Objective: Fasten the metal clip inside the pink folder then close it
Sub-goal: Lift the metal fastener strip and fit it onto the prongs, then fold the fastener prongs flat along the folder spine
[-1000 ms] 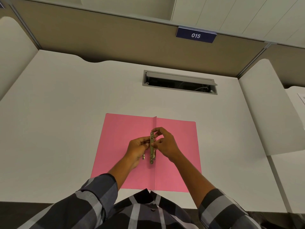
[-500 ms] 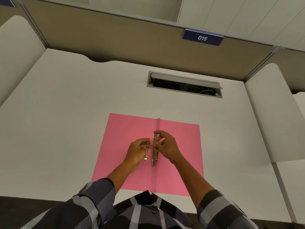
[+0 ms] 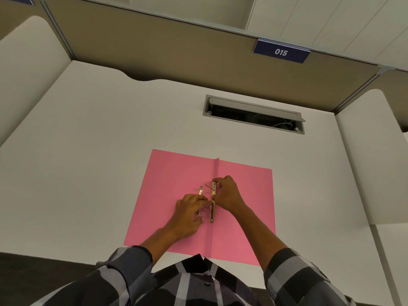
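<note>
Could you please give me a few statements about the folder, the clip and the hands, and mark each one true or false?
1. The pink folder lies open and flat on the desk. True.
2. The right hand touches the long metal bar by the fold. True.
3. The left hand rests on the bare desk, off the folder. False: it lies on the folder's left half, over the smaller metal piece.
4. The folder holds a stack of paper. False: no sheets show inside it.
5. The sign on the partition reads 015. True.
6. The cable slot in the desk is covered by the folder. False: it lies beyond the folder, uncovered.
</note>
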A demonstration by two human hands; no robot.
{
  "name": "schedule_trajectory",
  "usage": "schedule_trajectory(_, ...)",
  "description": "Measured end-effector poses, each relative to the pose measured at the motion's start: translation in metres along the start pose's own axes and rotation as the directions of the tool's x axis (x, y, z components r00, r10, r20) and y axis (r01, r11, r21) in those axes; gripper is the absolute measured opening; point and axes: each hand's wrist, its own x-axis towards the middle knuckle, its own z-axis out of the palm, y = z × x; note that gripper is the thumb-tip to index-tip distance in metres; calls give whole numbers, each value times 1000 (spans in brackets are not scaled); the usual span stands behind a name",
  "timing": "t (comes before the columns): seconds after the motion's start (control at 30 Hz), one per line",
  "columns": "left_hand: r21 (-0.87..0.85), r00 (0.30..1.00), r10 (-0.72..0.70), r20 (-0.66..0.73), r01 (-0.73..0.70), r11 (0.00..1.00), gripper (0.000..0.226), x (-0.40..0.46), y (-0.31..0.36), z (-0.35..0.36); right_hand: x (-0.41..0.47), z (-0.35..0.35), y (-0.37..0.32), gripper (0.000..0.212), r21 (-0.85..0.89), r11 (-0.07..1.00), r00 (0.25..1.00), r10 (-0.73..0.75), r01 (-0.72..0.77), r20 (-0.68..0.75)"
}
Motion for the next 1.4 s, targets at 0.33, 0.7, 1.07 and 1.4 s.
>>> schedule_trajectory(0.33,133,990,73,118,-88,987,65,-1,3,13,0,4,10,77,-35,999,1000,-23,24,19)
schedule_trajectory(0.7,402,972,145,185,-209,891,66,-2,18,15,-3,1,19,68,60,998,996,4,1,-89)
schedule_trajectory(1.07,544,973,91,212,-195,816,63,-4,40,9,-5,0,19,14,43,995,982,-80,89,-169)
schedule_trajectory(1.4,594,974,17,227,-152,790,63,-2,55,6,7,-17,29,12,-36,997,982,-79,74,-170)
